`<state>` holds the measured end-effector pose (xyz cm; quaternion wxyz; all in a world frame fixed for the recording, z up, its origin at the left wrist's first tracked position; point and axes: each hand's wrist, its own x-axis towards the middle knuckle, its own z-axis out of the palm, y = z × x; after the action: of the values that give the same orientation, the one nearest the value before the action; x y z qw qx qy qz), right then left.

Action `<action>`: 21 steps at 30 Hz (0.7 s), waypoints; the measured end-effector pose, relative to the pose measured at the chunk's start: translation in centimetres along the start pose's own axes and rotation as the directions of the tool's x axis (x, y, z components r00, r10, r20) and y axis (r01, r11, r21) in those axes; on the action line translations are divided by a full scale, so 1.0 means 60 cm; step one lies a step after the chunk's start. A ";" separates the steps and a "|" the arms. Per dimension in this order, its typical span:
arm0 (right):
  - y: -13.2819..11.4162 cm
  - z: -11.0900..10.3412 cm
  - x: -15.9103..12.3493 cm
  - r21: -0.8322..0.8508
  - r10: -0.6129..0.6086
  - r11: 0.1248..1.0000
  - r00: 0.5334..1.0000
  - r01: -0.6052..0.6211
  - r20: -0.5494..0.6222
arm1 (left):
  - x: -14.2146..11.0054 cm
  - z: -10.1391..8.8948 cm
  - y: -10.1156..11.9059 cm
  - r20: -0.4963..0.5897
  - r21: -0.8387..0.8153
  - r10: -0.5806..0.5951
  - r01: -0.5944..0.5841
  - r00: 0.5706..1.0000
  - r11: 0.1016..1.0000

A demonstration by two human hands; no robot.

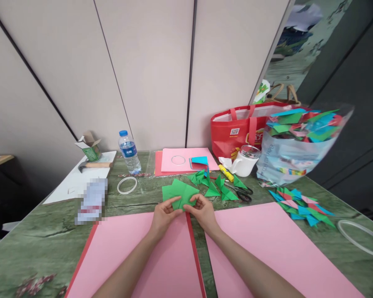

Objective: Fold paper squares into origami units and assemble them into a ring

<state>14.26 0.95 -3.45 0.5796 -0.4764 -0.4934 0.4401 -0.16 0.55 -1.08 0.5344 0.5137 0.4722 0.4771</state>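
Observation:
Both my hands hold a partly folded piece of green paper (182,189) above the far edge of the pink sheets. My left hand (165,213) pinches its lower left side between thumb and fingers. On the lower right, my right hand (202,210) grips it with curled fingers, its thumb near the left thumb. A crease runs down toward the thumbs. Just beyond my right hand lie several folded green paper pieces (226,191). Pink paper (143,252) lies under my left forearm, with a red edge showing; another pink sheet (267,244) lies under my right.
Black-handled scissors (244,193), a yellow glue stick (226,173) and a white mug (246,161) stand or lie to the right. Behind are a red bag (222,134) and a plastic bag (276,157) of folded paper. A water bottle (129,152) and hammer (95,164) are left.

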 end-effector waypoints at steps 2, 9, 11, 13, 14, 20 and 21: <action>-0.003 0.000 -0.001 -0.012 -0.007 1.000 1.000 0.007 -0.009 | -0.001 0.001 0.001 -0.007 0.003 0.001 -0.001 1.000 1.000; -0.007 0.000 -0.003 -0.050 -0.011 0.999 1.000 0.011 -0.010 | -0.002 0.002 0.002 -0.017 0.019 0.001 0.000 1.000 1.000; -0.006 -0.001 -0.003 -0.068 -0.007 0.998 1.000 0.008 0.011 | -0.004 0.003 0.005 -0.020 0.013 -0.026 0.026 0.999 1.000; -0.004 -0.001 -0.003 -0.073 0.015 0.997 1.000 -0.013 0.026 | -0.005 0.004 0.008 -0.022 0.007 -0.049 0.050 0.999 0.999; -0.002 -0.002 -0.002 -0.068 0.030 0.997 0.999 -0.028 0.029 | -0.006 0.004 0.009 -0.025 0.008 -0.056 0.056 0.998 0.998; 0.004 -0.001 0.002 0.091 0.029 0.995 0.998 -0.035 0.060 | -0.003 -0.003 0.011 -0.041 0.041 -0.056 0.058 0.998 0.997; 0.003 -0.001 0.001 0.135 0.031 0.990 0.997 -0.041 0.077 | -0.001 -0.005 0.009 -0.042 0.035 -0.053 0.055 0.998 0.998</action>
<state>14.32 1.05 -3.65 0.5839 -0.4278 -0.4748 0.5006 -0.49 0.51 -0.52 0.5279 0.5002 0.5053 0.4645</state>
